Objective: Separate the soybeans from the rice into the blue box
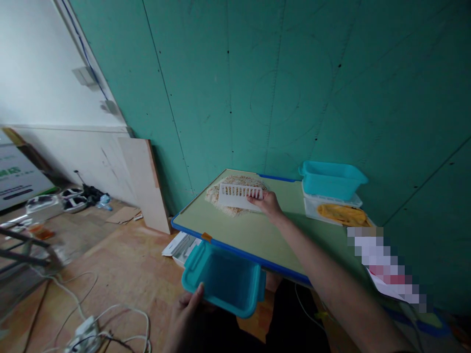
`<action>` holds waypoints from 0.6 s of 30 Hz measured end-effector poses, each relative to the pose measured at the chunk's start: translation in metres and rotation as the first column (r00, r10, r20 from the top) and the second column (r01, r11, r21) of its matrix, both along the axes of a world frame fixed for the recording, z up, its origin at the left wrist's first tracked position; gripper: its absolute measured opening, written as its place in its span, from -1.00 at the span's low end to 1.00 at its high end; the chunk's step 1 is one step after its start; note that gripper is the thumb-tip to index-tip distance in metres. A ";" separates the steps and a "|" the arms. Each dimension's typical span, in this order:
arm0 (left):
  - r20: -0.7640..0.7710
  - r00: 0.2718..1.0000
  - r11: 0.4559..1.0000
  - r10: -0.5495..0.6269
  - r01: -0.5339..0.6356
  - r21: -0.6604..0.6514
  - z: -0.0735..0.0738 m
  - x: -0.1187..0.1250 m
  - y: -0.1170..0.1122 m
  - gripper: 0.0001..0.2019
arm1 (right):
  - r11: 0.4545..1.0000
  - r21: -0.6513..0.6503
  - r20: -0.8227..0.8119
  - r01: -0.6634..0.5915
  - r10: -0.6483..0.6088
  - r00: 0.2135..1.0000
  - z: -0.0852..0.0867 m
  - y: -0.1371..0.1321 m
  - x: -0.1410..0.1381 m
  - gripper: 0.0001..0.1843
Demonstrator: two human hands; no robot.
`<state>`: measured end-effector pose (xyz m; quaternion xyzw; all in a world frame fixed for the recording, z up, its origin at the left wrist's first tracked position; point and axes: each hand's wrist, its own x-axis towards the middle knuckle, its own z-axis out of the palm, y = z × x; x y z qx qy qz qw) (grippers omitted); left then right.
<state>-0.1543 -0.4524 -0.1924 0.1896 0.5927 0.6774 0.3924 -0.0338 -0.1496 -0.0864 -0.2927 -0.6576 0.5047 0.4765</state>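
Observation:
My left hand (191, 306) grips the near left rim of a teal plastic bin (228, 277), tilted below the table's front edge. Its inside looks dark, and no contents can be made out. My right hand (270, 205) is closed on the right end of a white slotted plastic panel (237, 198), thumb on its face. The panel stands on edge against a pile of pale grain-like bits (243, 180) on the table (257, 230). It hides the middle of the pile; whether it touches the bits behind it I cannot tell.
A second teal bin (331, 179) sits on a white container (311, 208) at the back right, beside an orange-yellow cloth (342, 214). A green wall (257, 98) runs behind the table. Cables and a power strip (86, 333) lie on the floor at left.

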 end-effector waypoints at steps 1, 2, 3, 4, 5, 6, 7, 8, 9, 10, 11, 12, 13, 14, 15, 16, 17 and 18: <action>-0.023 0.999 0.999 -0.037 0.037 -0.025 0.001 0.003 0.000 -0.49 | 1.000 0.006 0.005 -0.003 0.003 1.000 0.000 -0.001 0.000 -0.72; -0.055 0.998 0.999 -0.011 0.008 -0.043 0.002 0.006 0.001 -0.50 | 1.000 0.011 0.011 -0.003 0.003 1.000 0.000 -0.001 0.000 -0.72; -0.069 0.997 0.998 -0.026 0.022 -0.058 0.002 0.008 0.001 -0.48 | 1.000 0.018 0.018 -0.003 0.003 1.000 0.000 -0.001 0.000 -0.72; -0.080 0.996 0.997 -0.030 0.024 -0.069 0.001 0.009 0.001 -0.47 | 1.000 0.025 0.025 -0.002 0.002 1.000 0.000 -0.001 0.000 -0.72; -0.086 0.996 0.997 -0.031 0.025 -0.076 0.000 0.009 0.001 -0.45 | 1.000 0.031 0.031 -0.002 0.001 1.000 0.000 -0.001 0.000 -0.72; -0.085 0.996 0.996 -0.034 0.027 -0.080 -0.002 0.008 0.001 -0.44 | 0.999 0.034 0.034 -0.003 0.002 0.999 0.000 -0.001 0.000 -0.71; -0.083 0.996 0.997 -0.029 0.022 -0.079 -0.004 0.007 0.000 -0.44 | 0.999 0.034 0.036 -0.005 0.004 0.999 0.000 -0.002 0.000 -0.71; -0.079 0.997 0.997 -0.023 0.017 -0.075 -0.006 0.005 0.000 -0.44 | 0.999 0.031 0.038 -0.007 0.005 0.999 0.000 -0.002 0.000 -0.70; -0.070 0.997 0.998 -0.018 0.013 -0.066 -0.008 0.003 -0.001 -0.44 | 1.000 0.027 0.041 -0.007 0.006 0.999 0.000 -0.003 -0.001 -0.70; -0.055 0.998 0.998 -0.017 0.014 -0.054 -0.010 0.001 -0.002 -0.45 | 1.000 0.023 0.045 -0.007 0.006 0.999 0.000 -0.003 -0.001 -0.70; -0.037 0.999 0.999 -0.025 0.024 -0.042 -0.011 0.000 -0.002 -0.45 | 1.000 0.020 0.047 -0.006 0.005 0.999 0.001 -0.004 -0.001 -0.69; -0.017 0.999 0.999 -0.043 0.042 -0.031 -0.012 -0.001 -0.003 -0.45 | 1.000 0.018 0.047 -0.005 0.004 0.999 0.001 -0.005 -0.001 -0.69; -0.002 0.998 0.998 -0.063 0.063 -0.023 -0.012 -0.001 -0.003 -0.44 | 1.000 0.016 0.045 -0.006 0.006 0.999 0.001 -0.005 -0.001 -0.69; 0.005 0.996 0.996 -0.085 0.085 -0.015 -0.011 -0.001 -0.003 -0.44 | 1.000 0.014 0.041 -0.009 0.008 0.999 0.001 -0.006 -0.001 -0.68; 0.001 0.995 0.995 -0.103 0.103 -0.012 -0.010 0.000 -0.003 -0.44 | 1.000 0.013 0.037 -0.012 0.012 0.999 0.001 -0.007 -0.001 -0.68; -0.011 0.993 0.993 -0.118 0.118 -0.005 -0.009 0.000 -0.003 -0.45 | 1.000 0.013 0.034 -0.015 0.015 0.999 0.001 -0.007 -0.001 -0.68; -0.028 0.993 0.993 -0.114 0.114 -0.013 -0.007 0.001 -0.003 -0.45 | 1.000 0.011 0.032 -0.017 0.017 0.999 0.001 -0.008 -0.001 -0.68; -0.042 0.993 0.994 -0.106 0.106 -0.015 -0.006 0.001 -0.003 -0.45 | 1.000 0.009 0.032 -0.017 0.017 0.999 0.002 -0.008 -0.001 -0.68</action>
